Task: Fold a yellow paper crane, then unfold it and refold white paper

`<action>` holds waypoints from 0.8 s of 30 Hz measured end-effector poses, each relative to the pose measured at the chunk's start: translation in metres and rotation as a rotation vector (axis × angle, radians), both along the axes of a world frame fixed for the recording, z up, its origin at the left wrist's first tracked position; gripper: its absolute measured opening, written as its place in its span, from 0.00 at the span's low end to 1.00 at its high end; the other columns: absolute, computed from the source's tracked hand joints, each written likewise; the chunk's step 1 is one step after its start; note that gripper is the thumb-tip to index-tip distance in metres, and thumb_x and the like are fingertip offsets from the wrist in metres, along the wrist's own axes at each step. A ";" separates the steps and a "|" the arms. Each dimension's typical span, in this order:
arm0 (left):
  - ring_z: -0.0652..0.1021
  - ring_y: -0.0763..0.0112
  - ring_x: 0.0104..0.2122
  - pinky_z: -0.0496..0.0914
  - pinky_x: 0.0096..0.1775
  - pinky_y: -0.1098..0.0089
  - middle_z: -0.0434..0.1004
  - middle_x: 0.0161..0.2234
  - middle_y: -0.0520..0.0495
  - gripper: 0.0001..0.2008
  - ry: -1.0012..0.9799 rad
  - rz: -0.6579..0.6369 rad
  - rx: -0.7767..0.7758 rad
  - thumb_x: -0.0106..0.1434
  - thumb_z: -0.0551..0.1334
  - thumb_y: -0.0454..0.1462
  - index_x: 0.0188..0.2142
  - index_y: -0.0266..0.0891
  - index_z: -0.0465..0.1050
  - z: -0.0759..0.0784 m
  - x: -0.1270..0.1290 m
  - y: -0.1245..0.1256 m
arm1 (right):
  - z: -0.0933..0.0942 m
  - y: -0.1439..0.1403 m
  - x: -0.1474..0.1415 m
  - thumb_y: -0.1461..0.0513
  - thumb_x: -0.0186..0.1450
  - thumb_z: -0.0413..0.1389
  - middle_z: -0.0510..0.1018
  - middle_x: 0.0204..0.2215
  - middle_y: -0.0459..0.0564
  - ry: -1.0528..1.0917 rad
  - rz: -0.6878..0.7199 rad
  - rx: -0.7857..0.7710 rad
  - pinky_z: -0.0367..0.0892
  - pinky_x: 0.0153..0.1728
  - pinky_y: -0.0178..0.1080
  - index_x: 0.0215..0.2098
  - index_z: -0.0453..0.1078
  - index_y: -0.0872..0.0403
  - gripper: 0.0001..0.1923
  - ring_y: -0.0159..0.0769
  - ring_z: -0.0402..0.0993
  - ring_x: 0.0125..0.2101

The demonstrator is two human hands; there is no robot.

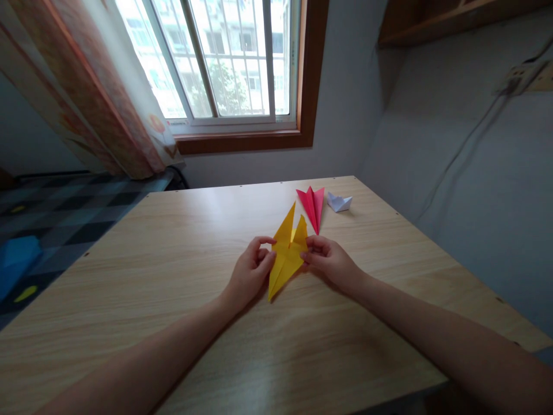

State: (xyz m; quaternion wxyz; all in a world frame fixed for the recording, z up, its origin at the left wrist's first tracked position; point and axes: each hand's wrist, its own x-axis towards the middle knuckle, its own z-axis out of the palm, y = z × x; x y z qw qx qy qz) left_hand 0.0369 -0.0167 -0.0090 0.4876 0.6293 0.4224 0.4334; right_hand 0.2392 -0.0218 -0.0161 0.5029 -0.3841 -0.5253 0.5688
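Yellow folded paper shape (286,253), pointed at both ends, lies near the middle of a pale wood table (173,276). Left hand (250,271) pinches its left side w/ curled fingers; right hand (326,260) pinches its right edge. Toward the far right corner sit a red folded paper (314,206) & just beside it a small white one (339,202).

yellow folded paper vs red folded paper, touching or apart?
Apart. The head view shows a strip of bare table between the yellow folded paper, pinched by the left hand and right hand, and the red folded paper behind it.
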 end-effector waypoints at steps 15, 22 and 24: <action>0.68 0.73 0.24 0.62 0.26 0.73 0.65 0.26 0.56 0.24 0.375 -0.023 0.171 0.59 0.65 0.42 0.53 0.40 0.66 0.003 0.000 -0.006 | 0.001 0.004 0.001 0.57 0.55 0.65 0.79 0.33 0.46 0.086 -0.030 -0.057 0.69 0.39 0.38 0.35 0.75 0.53 0.11 0.35 0.75 0.35; 0.75 0.68 0.33 0.72 0.30 0.70 0.73 0.41 0.43 0.23 0.344 -0.010 0.204 0.58 0.65 0.39 0.53 0.39 0.69 0.001 -0.001 -0.006 | -0.001 0.002 0.002 0.56 0.57 0.64 0.80 0.35 0.48 -0.020 -0.026 0.038 0.70 0.41 0.40 0.36 0.75 0.53 0.11 0.38 0.76 0.37; 0.76 0.67 0.36 0.74 0.32 0.69 0.73 0.45 0.41 0.21 0.310 -0.017 0.198 0.59 0.63 0.37 0.52 0.38 0.70 0.001 -0.001 -0.005 | -0.003 0.003 0.003 0.56 0.58 0.63 0.80 0.35 0.48 -0.048 -0.059 0.057 0.70 0.40 0.40 0.37 0.75 0.53 0.11 0.38 0.76 0.36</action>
